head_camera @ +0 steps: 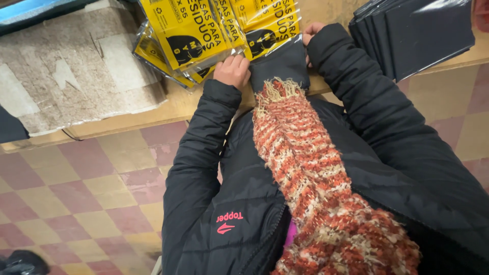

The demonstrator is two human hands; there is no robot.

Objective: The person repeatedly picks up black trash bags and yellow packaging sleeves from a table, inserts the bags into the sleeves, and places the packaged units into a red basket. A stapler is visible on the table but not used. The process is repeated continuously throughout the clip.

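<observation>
Pressing both hands, left (233,70) and right (311,31), apparently flat on a dark folded bag (279,66)

Both arms reach forward from the body, bent at the elbows, in black quilted sleeves that cover the wrists. The left hand (233,70) lies knuckles up at the near edge of the desk, its fingers curled under into a loose fist. The right hand (309,35) is mostly hidden by its cuff; only the bent knuckles show, so its grip cannot be told.
</observation>
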